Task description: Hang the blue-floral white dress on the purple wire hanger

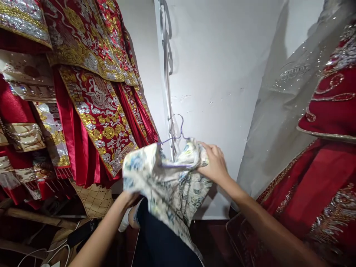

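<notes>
A white garment with a blue and green floral print (169, 189) hangs on a thin purple wire hanger (181, 129) in front of me. My right hand (213, 163) is closed on its right shoulder, near the neckline. The left side of the garment covers most of my left hand (131, 196), which reaches up under the fabric, and its fingers are hidden. The hanger's hook points up beside a white metal upright on the wall, and I cannot tell whether they touch. The cloth's lower part drapes down over my dark-clothed leg.
Slotted white upright (167, 74) runs down the white wall (211, 66). Red costumes with gold and silver embroidery (102, 92) hang at left. On the right are a red beaded dress (328, 155) and a sheer sparkly veil (278, 96). White cables (59, 248) lie at lower left.
</notes>
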The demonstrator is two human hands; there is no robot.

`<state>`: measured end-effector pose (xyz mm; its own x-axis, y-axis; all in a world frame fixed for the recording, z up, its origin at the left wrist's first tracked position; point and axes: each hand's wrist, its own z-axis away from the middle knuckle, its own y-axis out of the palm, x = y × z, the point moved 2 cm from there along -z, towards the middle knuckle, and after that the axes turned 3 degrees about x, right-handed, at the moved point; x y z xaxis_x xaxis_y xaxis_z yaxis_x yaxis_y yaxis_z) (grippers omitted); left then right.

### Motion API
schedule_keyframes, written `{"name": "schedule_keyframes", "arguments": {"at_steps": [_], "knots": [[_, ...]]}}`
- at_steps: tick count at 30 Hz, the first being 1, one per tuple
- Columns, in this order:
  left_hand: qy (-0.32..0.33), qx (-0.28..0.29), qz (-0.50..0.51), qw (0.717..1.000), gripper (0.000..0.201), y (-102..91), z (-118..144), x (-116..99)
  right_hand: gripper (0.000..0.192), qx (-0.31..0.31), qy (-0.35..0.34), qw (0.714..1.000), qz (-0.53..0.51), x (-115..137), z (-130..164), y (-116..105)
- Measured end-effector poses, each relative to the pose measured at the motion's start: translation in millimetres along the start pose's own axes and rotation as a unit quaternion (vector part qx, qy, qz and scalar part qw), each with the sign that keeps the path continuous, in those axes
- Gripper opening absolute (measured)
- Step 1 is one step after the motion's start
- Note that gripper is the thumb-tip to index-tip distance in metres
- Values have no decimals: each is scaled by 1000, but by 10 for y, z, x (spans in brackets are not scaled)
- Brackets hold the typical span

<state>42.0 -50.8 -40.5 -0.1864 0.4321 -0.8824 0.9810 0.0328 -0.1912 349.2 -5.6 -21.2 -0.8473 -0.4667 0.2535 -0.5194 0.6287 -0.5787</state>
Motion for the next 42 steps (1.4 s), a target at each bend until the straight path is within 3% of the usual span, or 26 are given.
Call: {"name": "schedule_keyframes", "arguments": {"at_steps": [3,5,8,10,12,14,17,19,21,23,27,30,35,37,40,42], "knots": [[-100,81,164,978,48,141,197,433,90,-5,61,997,49,-138,-254,-119],[-123,78,218,965,51,326,256,618,94,4,63,997,51,-42,-441,-147],[-104,-81,176,976,58,547,278,812,98,33,5,999,16,291,-553,-162],[-134,-204,178,953,58,641,370,951,92,62,-39,996,-42,538,-407,-157],[-178,-266,212,923,58,727,552,1087,76,90,-44,984,-144,738,-70,-101],[-212,-269,258,903,58,818,777,1187,56,87,19,955,-284,858,394,40],[-230,-244,271,903,57,936,1049,1231,31,9,234,872,-429,896,1105,393],[-231,-225,238,916,55,985,1137,1217,37,53,332,798,-500,923,1409,656],[-236,-207,208,926,55,1013,1171,1199,45,117,360,757,-533,947,1494,828],[-241,-201,189,930,56,1026,1183,1179,49,145,360,759,-522,931,1399,890],[-227,-184,179,940,55,1020,1198,1120,53,143,337,789,-494,850,1071,890],[-207,-193,174,943,54,944,1229,1095,49,146,310,790,-509,828,1027,904],[-110,-345,6,932,56,745,1325,998,47,146,345,791,-484,876,1366,906],[-78,-308,-53,947,49,798,1307,910,48,182,336,788,-483,931,1462,883],[-57,-133,-42,989,30,1028,1201,781,48,239,307,788,-478,986,1479,830],[-56,-79,-23,995,18,1160,1135,715,47,254,300,790,-471,980,1456,793]]}}
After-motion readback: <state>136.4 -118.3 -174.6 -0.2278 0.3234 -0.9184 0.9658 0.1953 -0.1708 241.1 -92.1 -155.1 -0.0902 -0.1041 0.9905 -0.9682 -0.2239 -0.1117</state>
